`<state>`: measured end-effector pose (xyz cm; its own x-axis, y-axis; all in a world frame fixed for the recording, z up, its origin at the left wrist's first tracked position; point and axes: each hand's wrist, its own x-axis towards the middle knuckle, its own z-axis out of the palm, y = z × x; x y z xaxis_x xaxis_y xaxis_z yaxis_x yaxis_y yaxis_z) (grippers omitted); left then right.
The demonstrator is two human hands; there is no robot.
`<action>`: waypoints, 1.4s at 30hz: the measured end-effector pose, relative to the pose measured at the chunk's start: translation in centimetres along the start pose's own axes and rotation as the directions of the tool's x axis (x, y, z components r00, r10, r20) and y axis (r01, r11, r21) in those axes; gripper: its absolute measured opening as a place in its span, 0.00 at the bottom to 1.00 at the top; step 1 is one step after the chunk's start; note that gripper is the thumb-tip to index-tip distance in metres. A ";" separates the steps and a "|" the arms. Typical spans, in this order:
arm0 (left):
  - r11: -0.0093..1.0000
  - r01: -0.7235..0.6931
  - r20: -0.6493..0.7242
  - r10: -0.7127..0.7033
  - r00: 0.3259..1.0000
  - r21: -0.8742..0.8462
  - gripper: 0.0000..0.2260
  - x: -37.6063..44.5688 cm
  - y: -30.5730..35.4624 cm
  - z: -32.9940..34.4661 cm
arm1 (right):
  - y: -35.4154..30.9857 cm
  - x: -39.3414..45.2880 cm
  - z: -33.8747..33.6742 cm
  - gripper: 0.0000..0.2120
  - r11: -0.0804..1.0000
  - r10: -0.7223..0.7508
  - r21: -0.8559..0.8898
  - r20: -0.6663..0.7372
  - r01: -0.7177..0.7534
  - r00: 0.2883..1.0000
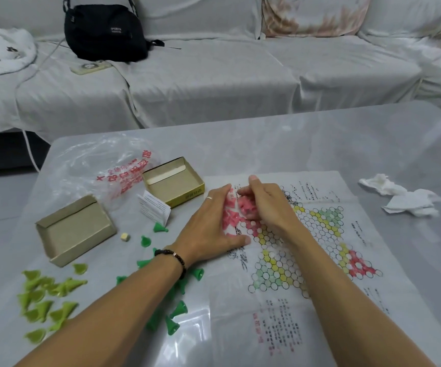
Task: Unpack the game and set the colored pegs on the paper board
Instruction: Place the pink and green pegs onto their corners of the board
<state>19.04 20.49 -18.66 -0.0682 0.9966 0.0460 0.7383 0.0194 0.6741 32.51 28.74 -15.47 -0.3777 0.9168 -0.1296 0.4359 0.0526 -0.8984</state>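
The paper board [317,234], printed with a star of coloured circles, lies flat on the grey table. A heap of pink pegs [236,213] sits on its upper left corner. My left hand [211,223] lies flat-fingered along the left side of the heap, thumb stretched below it. My right hand [265,205] curls its fingers over the heap's right side, touching pegs. Dark green pegs [177,308] are scattered under and around my left forearm. Lime pegs [47,298] lie in a loose pile at the near left.
Two open cardboard box halves [75,230] [173,181] rest left of the board, with a folded leaflet [154,207], a small die [125,237] and a clear plastic bag [103,168]. Crumpled tissues [402,197] lie at the right. A sofa with a black bag [105,33] stands behind.
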 end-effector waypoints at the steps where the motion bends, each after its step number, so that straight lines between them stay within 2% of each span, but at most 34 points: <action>1: 0.999 -0.015 0.002 0.015 1.000 0.031 0.50 0.1 0.0 0.1 | 0.2 -0.1 -0.2 0.25 1.000 -0.003 0.019 0.010 0.003 1.000; 5: 0.987 -0.077 -0.003 0.078 0.997 0.141 0.49 0.6 -0.1 0.5 | 1.3 -0.8 -0.4 0.22 0.992 -0.055 0.114 -0.053 0.060 0.997; 9: 0.960 -0.113 0.003 0.116 0.993 0.256 0.53 2.3 -0.4 0.3 | 2.5 -1.2 -0.3 0.16 0.989 -0.126 0.046 -0.232 0.140 0.964; 14: 0.942 -0.132 0.138 0.092 0.986 0.310 0.49 5.0 0.1 0.2 | 3.5 -1.9 -0.1 0.14 0.982 -0.188 -0.017 -0.219 0.189 0.958; 16: 0.942 -0.160 0.100 0.136 0.986 0.295 0.41 5.1 0.3 0.7 | 3.8 -2.0 -0.3 0.13 0.980 -0.188 0.027 -0.204 0.198 0.961; 18: 0.937 -0.204 -0.006 0.215 0.977 0.282 0.32 4.2 0.5 1.4 | 4.0 -1.9 -0.4 0.13 0.979 -0.177 0.069 -0.198 0.194 0.964; 20: 0.942 -0.218 -0.108 0.252 0.962 0.255 0.31 3.2 0.5 1.8 | 4.1 -1.9 -0.3 0.13 0.979 -0.168 0.072 -0.226 0.189 0.960; 22: 0.949 -0.211 -0.111 0.242 0.964 0.235 0.37 3.1 0.4 1.4 | 3.8 -1.8 -0.4 0.14 0.982 -0.175 0.017 -0.265 0.186 0.948; 24: 0.956 -0.190 0.004 0.194 0.981 0.224 0.44 4.2 0.2 0.7 | 3.8 -1.5 -0.7 0.16 0.970 -0.225 -0.151 -0.248 0.192 0.942; 26: 0.972 -0.154 0.112 0.136 0.984 0.178 0.44 5.6 0.4 0.2 | 4.3 -1.1 -0.9 0.16 0.903 -0.294 -0.369 -0.153 0.221 0.944; 29: 0.970 -0.167 0.169 0.137 0.976 0.179 0.39 6.3 0.6 0.3 | 5.4 -0.9 -1.2 0.15 0.817 -0.321 -0.519 -0.043 0.254 0.946; 34: 0.964 -0.249 0.110 0.239 0.965 0.091 0.32 3.5 0.5 1.2 | 5.8 -0.8 -1.0 0.13 0.794 -0.363 -0.543 -0.063 0.273 0.930; 38: 0.982 -0.186 -0.090 0.182 0.979 -0.038 0.22 3.2 1.1 1.8 | 6.0 -0.6 -0.8 0.11 0.754 -0.423 -0.582 -0.072 0.306 0.903; 40: 0.980 -0.165 -0.130 0.151 0.980 -0.110 0.17 3.3 1.8 1.5 | 6.1 -0.7 -0.7 0.10 0.724 -0.451 -0.613 -0.075 0.316 0.889; 42: 0.983 -0.166 -0.119 0.156 0.981 -0.075 0.18 2.9 2.0 0.5 | 5.9 -0.9 -0.7 0.08 0.688 -0.472 -0.653 -0.072 0.316 0.879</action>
<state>20.66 23.44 -17.51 -0.0317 0.9707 0.2382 0.6870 -0.1519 0.7106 35.96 28.53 -20.32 -0.4785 0.8094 0.3404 0.7141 0.5843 -0.3855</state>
